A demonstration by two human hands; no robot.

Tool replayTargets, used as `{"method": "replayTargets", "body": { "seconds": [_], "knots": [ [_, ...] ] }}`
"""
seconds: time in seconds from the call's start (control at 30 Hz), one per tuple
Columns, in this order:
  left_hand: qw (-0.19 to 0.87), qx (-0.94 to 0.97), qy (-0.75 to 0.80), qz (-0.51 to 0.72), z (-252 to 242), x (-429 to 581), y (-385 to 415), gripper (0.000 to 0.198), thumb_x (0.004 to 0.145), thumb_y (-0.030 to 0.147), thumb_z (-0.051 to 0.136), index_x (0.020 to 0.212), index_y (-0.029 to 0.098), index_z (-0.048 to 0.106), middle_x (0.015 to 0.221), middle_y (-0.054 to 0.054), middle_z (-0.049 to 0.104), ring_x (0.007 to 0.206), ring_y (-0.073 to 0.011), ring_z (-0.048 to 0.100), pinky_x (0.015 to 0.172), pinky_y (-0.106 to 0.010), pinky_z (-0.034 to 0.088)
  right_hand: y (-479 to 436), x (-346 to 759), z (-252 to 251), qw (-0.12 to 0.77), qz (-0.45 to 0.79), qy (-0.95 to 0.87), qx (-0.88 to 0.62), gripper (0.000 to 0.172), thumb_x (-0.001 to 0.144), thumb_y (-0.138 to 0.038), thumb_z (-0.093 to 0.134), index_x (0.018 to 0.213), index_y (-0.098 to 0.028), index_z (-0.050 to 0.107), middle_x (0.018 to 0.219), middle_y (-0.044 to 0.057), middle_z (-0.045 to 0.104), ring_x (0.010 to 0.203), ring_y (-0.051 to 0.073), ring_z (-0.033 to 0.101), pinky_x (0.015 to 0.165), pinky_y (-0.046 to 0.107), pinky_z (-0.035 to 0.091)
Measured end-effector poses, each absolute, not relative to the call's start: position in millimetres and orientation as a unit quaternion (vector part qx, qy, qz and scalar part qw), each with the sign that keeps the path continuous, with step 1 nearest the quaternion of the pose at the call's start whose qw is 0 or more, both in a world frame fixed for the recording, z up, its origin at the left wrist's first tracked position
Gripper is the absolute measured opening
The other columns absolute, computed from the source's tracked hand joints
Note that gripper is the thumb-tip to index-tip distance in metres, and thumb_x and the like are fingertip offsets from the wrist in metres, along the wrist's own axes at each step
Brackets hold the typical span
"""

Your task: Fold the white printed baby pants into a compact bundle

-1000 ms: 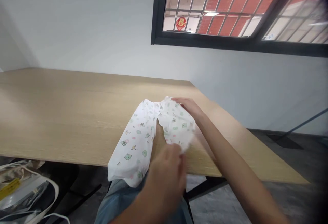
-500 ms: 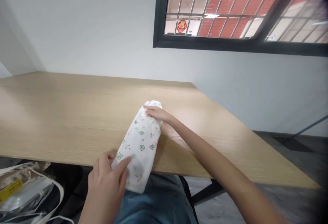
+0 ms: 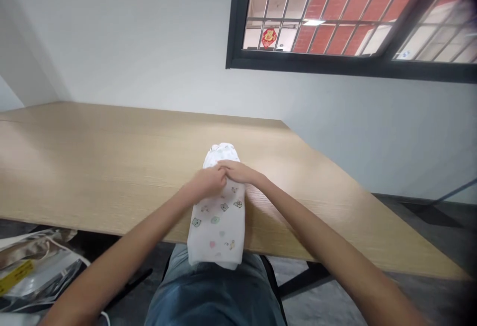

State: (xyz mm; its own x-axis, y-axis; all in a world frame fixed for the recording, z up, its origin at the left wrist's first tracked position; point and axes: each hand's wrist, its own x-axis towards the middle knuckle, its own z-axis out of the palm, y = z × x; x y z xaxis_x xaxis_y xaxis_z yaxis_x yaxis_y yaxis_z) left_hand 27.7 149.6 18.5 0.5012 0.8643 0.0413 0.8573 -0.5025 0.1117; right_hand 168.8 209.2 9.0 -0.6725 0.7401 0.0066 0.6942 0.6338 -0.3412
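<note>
A small pair of white baby trousers (image 3: 219, 221) with little green and pink prints lies folded lengthwise on the wooden table (image 3: 93, 157), its lower end hanging over the near edge above my lap. My left hand (image 3: 207, 182) and my right hand (image 3: 238, 172) meet on top of the cloth near its upper part. The fingers of both hands lie flat and pressed on the fabric, fingertips touching each other. The waistband end (image 3: 222, 151) shows just beyond my hands.
A crumpled clear plastic bag (image 3: 33, 266) with a yellow label lies at the lower left below the table edge. A white wall and a black-framed barred window (image 3: 350, 23) stand behind the table. The table's right corner borders grey floor (image 3: 428, 236).
One trouser leg has been folded over the other. My left hand moved from the hem at the table edge up to meet my right hand on the cloth.
</note>
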Motion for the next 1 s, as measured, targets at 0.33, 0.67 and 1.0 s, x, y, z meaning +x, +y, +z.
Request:
{"method": "replayTargets", "body": {
  "seconds": [0.33,0.67,1.0],
  "knots": [
    [0.033,0.879,0.472,0.061,-34.8,21.7,55.1,0.054,0.093,0.037,0.033,0.140,0.013,0.025,0.148,-0.012,0.017,0.135,-0.0314,0.014,0.108,-0.050,0.022,257.9,164.6,-11.8,0.034,0.005,-0.848,-0.529,0.045,0.095,-0.020,0.023,0.138,-0.012,0.031,0.144,0.009,0.027,0.133,0.030,0.015,0.105,0.056,0.008],
    [-0.049,0.900,0.411,0.138,-47.6,-46.7,33.9,0.076,0.072,-0.003,0.039,0.141,0.024,0.022,0.145,-0.004,0.028,0.133,-0.0222,0.025,0.108,-0.048,0.024,143.4,174.9,-1.1,0.016,-0.030,-0.898,-0.438,0.037,0.094,-0.033,0.041,0.116,-0.006,0.053,0.119,0.020,0.052,0.113,0.029,0.046,0.096,0.041,0.036],
    [0.012,0.904,0.301,0.305,-31.6,-31.5,44.4,0.019,0.090,0.020,0.043,0.100,0.018,0.058,0.095,-0.005,0.065,0.094,-0.0172,0.058,0.087,-0.032,0.045,42.2,194.3,-14.5,0.125,-0.088,-0.951,-0.270,0.025,0.075,-0.020,0.054,0.098,-0.010,0.057,0.099,0.015,0.060,0.096,0.029,0.054,0.089,0.046,0.041]
  ]
}}
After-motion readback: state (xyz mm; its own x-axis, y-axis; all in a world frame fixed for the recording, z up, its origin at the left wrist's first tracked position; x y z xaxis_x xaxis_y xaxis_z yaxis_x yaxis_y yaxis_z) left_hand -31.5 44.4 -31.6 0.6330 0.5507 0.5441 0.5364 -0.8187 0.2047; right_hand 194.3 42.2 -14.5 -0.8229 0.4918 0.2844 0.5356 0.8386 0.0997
